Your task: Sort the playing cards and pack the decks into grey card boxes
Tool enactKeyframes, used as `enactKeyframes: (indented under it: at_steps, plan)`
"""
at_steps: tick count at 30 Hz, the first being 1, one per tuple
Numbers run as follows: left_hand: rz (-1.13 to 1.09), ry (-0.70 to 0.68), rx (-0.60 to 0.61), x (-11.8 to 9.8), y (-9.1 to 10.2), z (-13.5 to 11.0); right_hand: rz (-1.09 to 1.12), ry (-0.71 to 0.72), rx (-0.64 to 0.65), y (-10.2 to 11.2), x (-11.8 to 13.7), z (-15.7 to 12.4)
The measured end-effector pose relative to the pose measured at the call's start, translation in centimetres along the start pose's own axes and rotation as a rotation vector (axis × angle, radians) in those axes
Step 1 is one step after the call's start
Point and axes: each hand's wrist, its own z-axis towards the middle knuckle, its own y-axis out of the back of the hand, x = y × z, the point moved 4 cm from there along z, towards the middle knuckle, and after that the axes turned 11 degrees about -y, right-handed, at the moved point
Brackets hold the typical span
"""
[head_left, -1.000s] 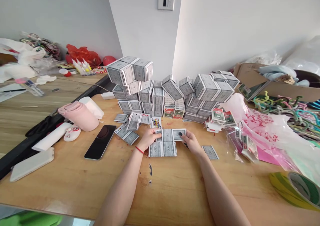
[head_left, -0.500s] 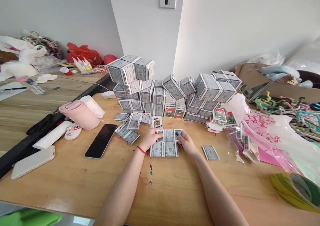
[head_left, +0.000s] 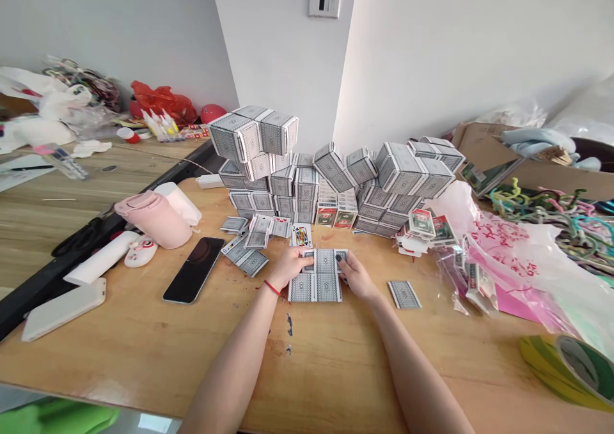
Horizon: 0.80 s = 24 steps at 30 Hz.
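Between my hands is a group of grey-backed playing cards (head_left: 326, 274), laid edge to edge with their patterned backs up. My left hand (head_left: 290, 266) grips the upper left of the group, thumb on top. At the upper right, my right hand (head_left: 354, 274) pinches the cards, its dark-nailed thumb on top; the fingers underneath are mostly hidden. Just beyond lies a face card (head_left: 301, 234), face up. To the left are loose cards (head_left: 245, 258), some folded. A single card or small stack (head_left: 404, 294) lies right of my right hand.
Folded-card blocks (head_left: 278, 133) are stacked at the back, with more blocks (head_left: 407, 169) to the right. A phone (head_left: 194, 270), a pink tumbler (head_left: 153, 220) and a white power bank (head_left: 64, 309) lie left. Card boxes (head_left: 422, 223), plastic bags (head_left: 508, 242) and a tape roll (head_left: 568, 367) are right.
Both hands keep their hold on the cards, with only a very slight shift of the fingers at the right edge. The view has moved a little.
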Motion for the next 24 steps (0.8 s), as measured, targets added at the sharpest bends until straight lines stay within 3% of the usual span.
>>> enactKeyframes:
  at_steps: [11, 18, 24]
  plan:
    - [0.016, -0.012, -0.014, -0.2, -0.1, 0.0, -0.017, -0.022, -0.02, -0.3, 0.3, -0.3]
    - [-0.07, 0.042, -0.049, 0.0, -0.2, -0.1, 0.102, -0.015, -0.036, -0.6, 0.2, -0.1]
    - [-0.124, 0.048, -0.028, -1.0, -0.2, -0.6, 0.099, 0.015, -0.086, -0.5, 1.0, -0.5]
